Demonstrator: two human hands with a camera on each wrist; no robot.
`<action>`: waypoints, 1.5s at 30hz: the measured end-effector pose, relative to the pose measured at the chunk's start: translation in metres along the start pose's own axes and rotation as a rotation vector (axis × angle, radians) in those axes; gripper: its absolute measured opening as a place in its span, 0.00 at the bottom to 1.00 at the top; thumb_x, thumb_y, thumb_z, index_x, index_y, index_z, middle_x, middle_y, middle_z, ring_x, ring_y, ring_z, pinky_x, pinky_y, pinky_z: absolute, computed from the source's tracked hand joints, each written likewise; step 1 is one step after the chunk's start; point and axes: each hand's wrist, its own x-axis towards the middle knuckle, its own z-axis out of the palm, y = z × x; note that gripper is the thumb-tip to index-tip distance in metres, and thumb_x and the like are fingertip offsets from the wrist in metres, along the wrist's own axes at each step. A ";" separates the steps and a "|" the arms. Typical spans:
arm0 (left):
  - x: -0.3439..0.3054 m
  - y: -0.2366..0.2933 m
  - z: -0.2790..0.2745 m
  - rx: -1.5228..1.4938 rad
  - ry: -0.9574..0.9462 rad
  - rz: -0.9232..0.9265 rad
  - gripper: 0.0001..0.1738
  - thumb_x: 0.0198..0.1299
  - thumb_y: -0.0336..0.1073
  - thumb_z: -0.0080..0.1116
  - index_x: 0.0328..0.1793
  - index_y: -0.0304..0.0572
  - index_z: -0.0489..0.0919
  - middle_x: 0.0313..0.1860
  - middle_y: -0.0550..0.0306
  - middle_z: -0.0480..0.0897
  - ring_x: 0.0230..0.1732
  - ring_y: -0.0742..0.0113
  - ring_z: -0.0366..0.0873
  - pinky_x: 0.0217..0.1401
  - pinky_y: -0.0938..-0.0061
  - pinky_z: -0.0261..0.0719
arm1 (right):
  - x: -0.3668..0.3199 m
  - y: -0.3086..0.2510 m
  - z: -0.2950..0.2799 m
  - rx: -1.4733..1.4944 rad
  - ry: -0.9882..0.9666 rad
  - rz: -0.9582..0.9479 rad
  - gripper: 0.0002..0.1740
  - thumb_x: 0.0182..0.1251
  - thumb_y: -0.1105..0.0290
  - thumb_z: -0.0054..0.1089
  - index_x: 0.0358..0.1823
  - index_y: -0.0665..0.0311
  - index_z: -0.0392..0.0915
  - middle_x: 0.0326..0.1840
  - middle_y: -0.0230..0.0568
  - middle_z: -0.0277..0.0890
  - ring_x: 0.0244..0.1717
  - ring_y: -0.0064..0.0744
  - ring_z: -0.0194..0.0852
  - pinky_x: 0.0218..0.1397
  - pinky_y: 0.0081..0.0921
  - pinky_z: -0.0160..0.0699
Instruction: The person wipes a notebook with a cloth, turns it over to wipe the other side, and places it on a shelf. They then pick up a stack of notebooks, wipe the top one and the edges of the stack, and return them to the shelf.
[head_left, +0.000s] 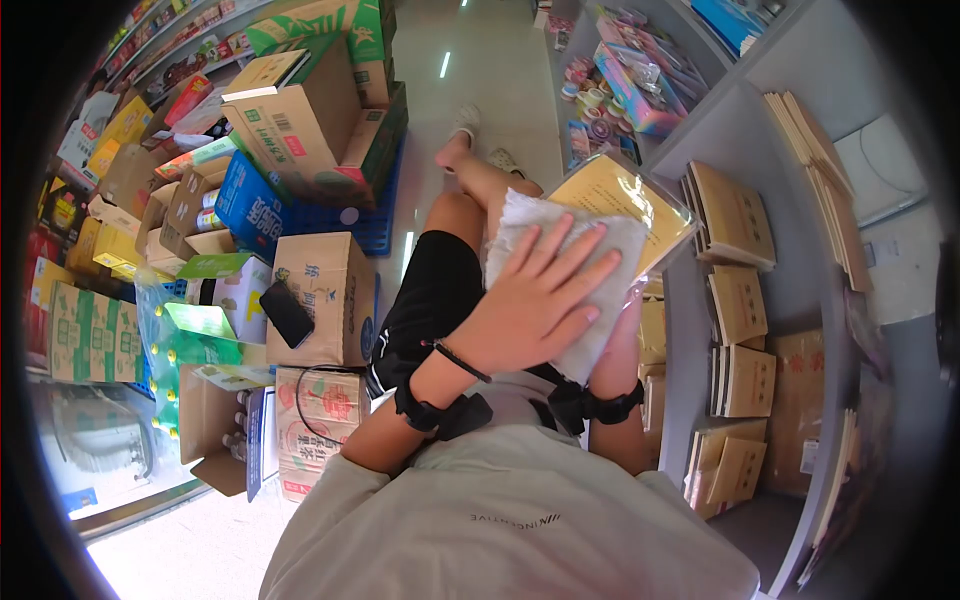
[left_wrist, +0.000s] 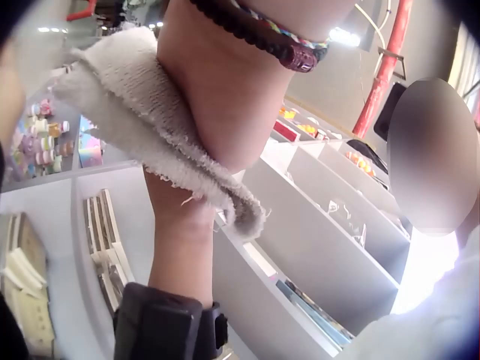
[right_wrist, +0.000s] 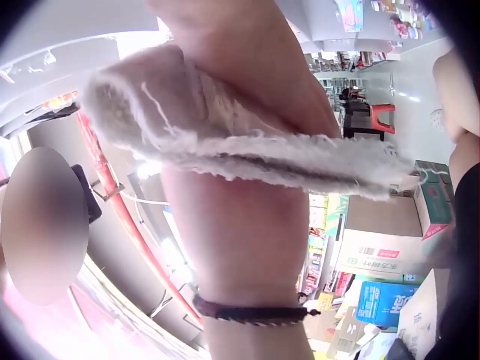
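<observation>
1. Closest to me, the left hand (head_left: 535, 300) lay flat on the cloth (head_left: 512, 218). Its fingers were straight and spread and the palm pressed down; it clutched nothing.
2. The cloth was white and fuzzy with frayed edges, and in the left wrist view it sagged off the heel of that hand. I judged it soft, light and limp, grippy rather than slick. It would bunch under a sideways push, so a flat palm or a pinch at a corner suited it.
3. Directly under the cloth sat the pack of notebooks (head_left: 620, 190), yellow-brown covers in clear wrap, raised above the lap. Its far corner stuck out beyond the fingertips. I judged it fairly light and stiff enough to carry flat, though it might bow, and slippery because of the film. It was best taken along an edge with support beneath.
4. The right hand (right_wrist: 247, 67) was beneath pack and cloth. The head view showed only its forearm running up under the pack, and the wrist view was too close and blurred. I could not tell whether its fingers curled round the pack or merely propped it.
5. Beyond, to the right, the shelf unit (head_left: 800, 290) carried stacks of similar notebooks (head_left: 740, 300).
6. Farther off to the left, cartons (head_left: 330, 290) crowded the floor, with a dark phone (head_left: 287, 313) lying on one.
</observation>
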 end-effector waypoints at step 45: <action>0.000 0.020 -0.013 -0.085 0.128 0.063 0.31 0.59 0.42 0.46 0.69 0.39 0.60 0.73 0.48 0.53 0.73 0.37 0.43 0.70 0.44 0.38 | -0.003 0.031 0.002 0.241 -0.171 0.132 0.32 0.72 0.49 0.32 0.71 0.59 0.48 0.70 0.38 0.53 0.68 0.35 0.54 0.69 0.35 0.55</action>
